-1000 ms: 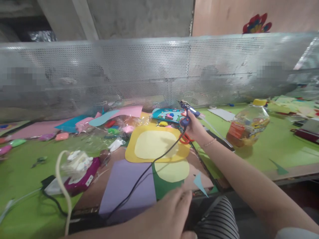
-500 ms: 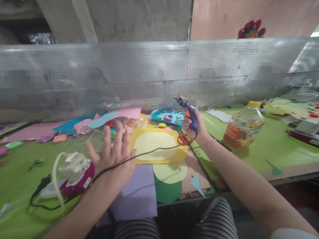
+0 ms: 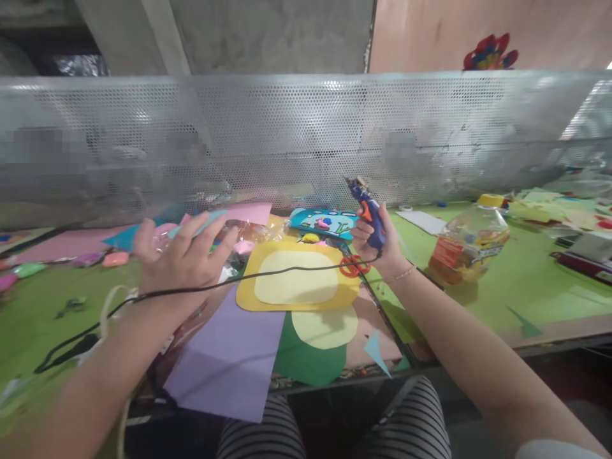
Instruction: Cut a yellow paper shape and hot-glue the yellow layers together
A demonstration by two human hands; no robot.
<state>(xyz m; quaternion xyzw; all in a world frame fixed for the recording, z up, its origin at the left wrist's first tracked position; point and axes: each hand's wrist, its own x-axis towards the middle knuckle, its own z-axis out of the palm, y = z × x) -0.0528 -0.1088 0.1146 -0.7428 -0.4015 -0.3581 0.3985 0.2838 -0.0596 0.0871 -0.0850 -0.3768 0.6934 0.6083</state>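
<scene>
My right hand (image 3: pixel 375 242) is wrapped round a blue glue gun (image 3: pixel 367 210) with an orange trigger, held up with its nozzle pointing up and away. Its black cord (image 3: pixel 287 270) runs left and lies across the back of my left hand (image 3: pixel 179 258). That hand is open, fingers spread, above the craft materials on the left. Between the hands lies a yellow sheet (image 3: pixel 246 280) bearing a pale yellow rounded piece (image 3: pixel 296 277). Red-handled scissors (image 3: pixel 354 265) are beside its right edge. A purple sheet (image 3: pixel 229 363) hangs over the table edge, next to a green piece (image 3: pixel 310 357).
A plastic bottle with a yellow cap (image 3: pixel 468 242) stands on the right. Behind the sheets lies a blue decorated case (image 3: pixel 322 222). Several colourful clay packets lie on the left, near pink sheets (image 3: pixel 71 247). A perforated metal panel (image 3: pixel 287 140) closes the table's back.
My left hand has moved left and up, drawing the cord with it. The purple sheet has shifted left and turned, and the yellow sheet moved slightly left. The glue gun stays in my right hand.
</scene>
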